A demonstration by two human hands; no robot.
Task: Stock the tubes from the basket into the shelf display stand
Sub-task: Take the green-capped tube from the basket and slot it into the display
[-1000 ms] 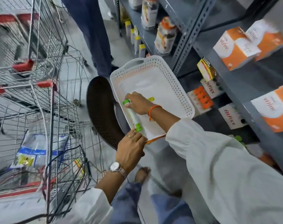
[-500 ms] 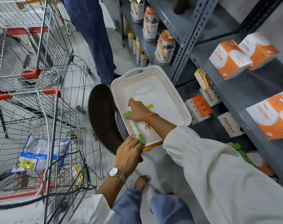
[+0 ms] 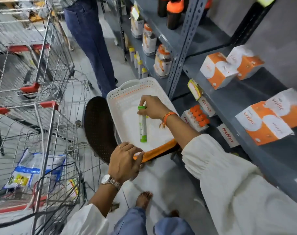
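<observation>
A white perforated basket (image 3: 127, 94) rests on a dark round stool (image 3: 97, 129), next to the grey shelving. My right hand (image 3: 152, 107) is shut on the top of a white tube with green caps (image 3: 142, 126), which hangs nearly upright above the basket floor. My left hand (image 3: 124, 160) grips the basket's near rim, where an orange edge (image 3: 158, 152) shows. On the low shelf stands a white display stand (image 3: 196, 119) filled with several orange-capped tubes.
Metal shopping carts (image 3: 42, 106) stand at the left, one holding a blue and white bag (image 3: 34, 168). A person in blue jeans (image 3: 91, 39) stands beyond the basket. Orange and white boxes (image 3: 219, 70) and jars (image 3: 162, 61) fill the shelves on the right.
My right hand has lifted the green-capped tube from lying flat in the basket to nearly upright. My left hand stays on the near rim.
</observation>
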